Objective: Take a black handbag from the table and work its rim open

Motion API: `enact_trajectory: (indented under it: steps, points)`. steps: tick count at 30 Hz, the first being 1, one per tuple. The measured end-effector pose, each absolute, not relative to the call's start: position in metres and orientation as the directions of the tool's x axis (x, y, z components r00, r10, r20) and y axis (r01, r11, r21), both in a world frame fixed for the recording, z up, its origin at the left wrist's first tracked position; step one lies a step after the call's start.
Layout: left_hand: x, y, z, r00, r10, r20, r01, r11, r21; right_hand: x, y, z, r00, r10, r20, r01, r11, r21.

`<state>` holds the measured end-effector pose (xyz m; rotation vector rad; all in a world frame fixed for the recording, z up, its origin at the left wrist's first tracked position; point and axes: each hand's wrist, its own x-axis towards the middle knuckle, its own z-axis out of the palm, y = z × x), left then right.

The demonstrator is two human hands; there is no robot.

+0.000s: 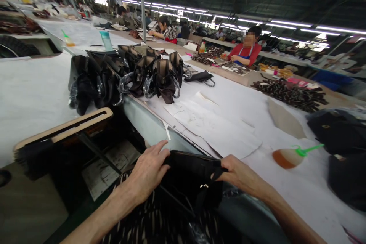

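Observation:
A black bag (188, 171) with a small shiny metal fitting hangs over my lap, its top edge level with the table's edge. My right hand (236, 171) grips its upper right corner, fingers wrapped over the edge. At the upper left corner is my left hand (150, 171), fingers and thumb apart; whether it touches the bag I cannot tell. Several dark bags (137, 72) with plastic-wrapped handles stand crowded on the table ahead. The lower part of the bag blends into dark patterned cloth on my lap.
Right of me, a bottle (288, 158) with a green spout lies on the white-covered table (228, 122). Black pieces (340, 137) are stacked at the far right. A wood-edged arm (82, 126) juts out at left. A co-worker in red (246, 51) sits across, near brown strips (291, 93).

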<state>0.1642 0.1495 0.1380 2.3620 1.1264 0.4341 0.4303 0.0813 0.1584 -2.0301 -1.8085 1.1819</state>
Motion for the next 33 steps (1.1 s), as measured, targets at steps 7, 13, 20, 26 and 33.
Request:
enact_trajectory:
  steps: [7, 13, 20, 26, 33]
  points:
    - [0.195, 0.137, 0.146, 0.743, 0.638, 0.204, 0.467, -0.711, 0.526, 0.428, 0.076, 0.160, -0.127, 0.896, -0.426, 0.741, -0.200, -0.641]
    - [0.205, 0.131, 0.135, 0.678, 0.726, 0.115, 0.499, -0.569, 0.653, 0.431, 0.074, 0.159, -0.094, 0.910, -0.405, 0.768, -0.193, -0.611]
    - [0.199, 0.138, 0.145, 0.683, 0.731, 0.006, 0.408, -0.388, 0.827, 0.427, 0.075, 0.160, -0.096, 0.903, -0.419, 0.762, -0.204, -0.615]
    - [0.199, 0.142, 0.144, 0.684, 0.728, -0.039, 0.431, -0.361, 0.827, 0.425, 0.074, 0.164, -0.101, 0.883, -0.458, 0.769, -0.223, -0.599]
    - [0.204, 0.143, 0.139, 0.665, 0.747, 0.022, 0.561, -0.518, 0.645, 0.424, 0.075, 0.164, -0.068, 0.883, -0.464, 0.785, -0.240, -0.572]
